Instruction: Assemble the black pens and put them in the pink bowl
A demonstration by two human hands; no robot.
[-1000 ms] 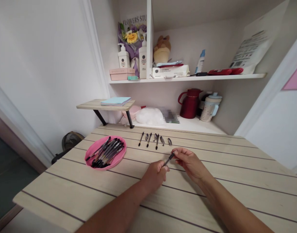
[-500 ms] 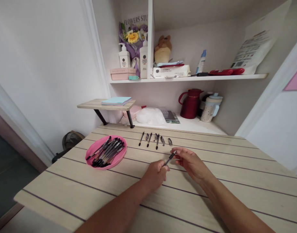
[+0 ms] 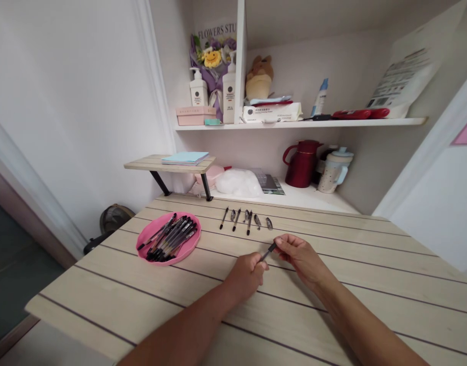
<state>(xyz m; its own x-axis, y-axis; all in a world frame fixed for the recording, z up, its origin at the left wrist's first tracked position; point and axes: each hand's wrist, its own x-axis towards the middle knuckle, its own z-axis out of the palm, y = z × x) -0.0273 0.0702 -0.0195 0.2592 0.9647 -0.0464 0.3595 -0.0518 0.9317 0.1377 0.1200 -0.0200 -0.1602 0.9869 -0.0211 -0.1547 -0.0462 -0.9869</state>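
My left hand is closed around the barrel of a pen, which slants up and to the right above the table. At the pen's dark upper end, the thumb and fingers of my right hand are pinched together; the very tip is hidden by them. Beyond my hands, three pens lie side by side, among them a left pen and a right pen. Several small dark, shiny pieces lie between and beside them, such as the rightmost piece; their kind is unclear.
Left of my hands, a pink tray holds a heap of pens. Behind it a small raised stand carries light blue paper. A red jug and a pale tumbler stand behind the slatted table.
My right fingers have closed in on the pen's upper end, covering the tip that showed before. My left hand keeps its hold. The view has shifted slightly.
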